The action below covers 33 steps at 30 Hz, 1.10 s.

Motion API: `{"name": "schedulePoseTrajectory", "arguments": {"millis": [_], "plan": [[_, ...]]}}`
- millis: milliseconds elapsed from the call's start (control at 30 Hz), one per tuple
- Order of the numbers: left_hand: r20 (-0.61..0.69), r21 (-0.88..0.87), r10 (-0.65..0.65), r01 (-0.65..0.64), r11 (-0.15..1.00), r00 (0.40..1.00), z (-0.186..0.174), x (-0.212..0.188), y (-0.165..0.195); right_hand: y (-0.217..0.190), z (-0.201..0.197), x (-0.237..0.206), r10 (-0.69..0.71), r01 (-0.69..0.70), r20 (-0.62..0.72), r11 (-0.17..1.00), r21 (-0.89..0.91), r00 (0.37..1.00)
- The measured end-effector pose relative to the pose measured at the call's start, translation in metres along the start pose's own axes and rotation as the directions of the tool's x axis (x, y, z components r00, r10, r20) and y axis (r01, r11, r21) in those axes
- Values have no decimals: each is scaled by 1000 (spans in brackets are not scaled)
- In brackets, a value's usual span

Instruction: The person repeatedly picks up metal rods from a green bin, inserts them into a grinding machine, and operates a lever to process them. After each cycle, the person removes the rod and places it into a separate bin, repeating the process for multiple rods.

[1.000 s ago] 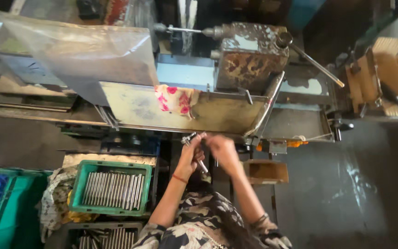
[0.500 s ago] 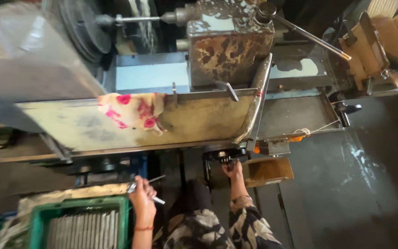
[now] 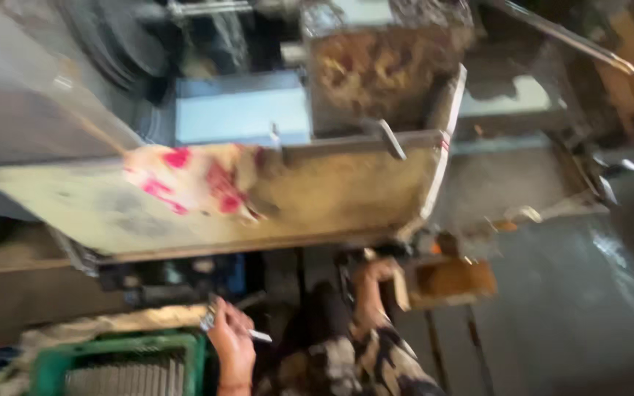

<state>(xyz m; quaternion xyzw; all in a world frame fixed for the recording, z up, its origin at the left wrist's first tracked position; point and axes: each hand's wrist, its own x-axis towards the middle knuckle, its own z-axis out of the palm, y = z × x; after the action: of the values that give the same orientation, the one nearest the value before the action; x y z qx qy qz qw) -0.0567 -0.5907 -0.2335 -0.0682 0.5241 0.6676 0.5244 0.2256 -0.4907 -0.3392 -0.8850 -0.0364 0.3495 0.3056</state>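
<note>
Left hand (image 3: 232, 343), bottom centre-left of frame, has fingers curled round a few thin grey metal rods (image 3: 218, 321); rod ends stick out both sides of the fist. We see it just above & right of the green plastic crate (image 3: 115, 350) w/ more grey rods lying inside, bottom left.

Right hand (image 3: 370, 276), lower centre, is closed on a dark part under the edge of the big dull-yellow sheet-metal tray (image 3: 332, 194); blur is heavy, so we can't tell exactly what it grips or how tight. Small brown open box (image 3: 449, 281) sits just right of that hand.

White cloth w/ pink blotches (image 3: 196, 183) hangs over the tray wall, centre-left. Pale blue machine block (image 3: 240, 110) sits behind it, upper centre. Long metal lever (image 3: 566, 37) runs across upper right.
</note>
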Motion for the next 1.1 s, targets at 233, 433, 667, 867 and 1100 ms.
{"name": "schedulePoseTrajectory", "arguments": {"millis": [233,433,667,867,1100], "plan": [[109,61,-14,7,998,994,-22,7,-3,20,-7,10,-19,17,-94,1000,-26,995],[94,99,-34,24,995,995,-30,0,-11,50,18,-38,-164,149,-93,978,-144,982],[101,114,-44,32,993,994,-39,5,-4,50,17,-11,-60,57,-80,997,-43,995],[85,116,-72,62,991,994,-38,8,-4,59,33,-19,38,-48,-61,983,-175,997],[85,106,-61,52,993,994,-25,0,3,25,-1,8,30,-29,-96,1000,14,995]]}}
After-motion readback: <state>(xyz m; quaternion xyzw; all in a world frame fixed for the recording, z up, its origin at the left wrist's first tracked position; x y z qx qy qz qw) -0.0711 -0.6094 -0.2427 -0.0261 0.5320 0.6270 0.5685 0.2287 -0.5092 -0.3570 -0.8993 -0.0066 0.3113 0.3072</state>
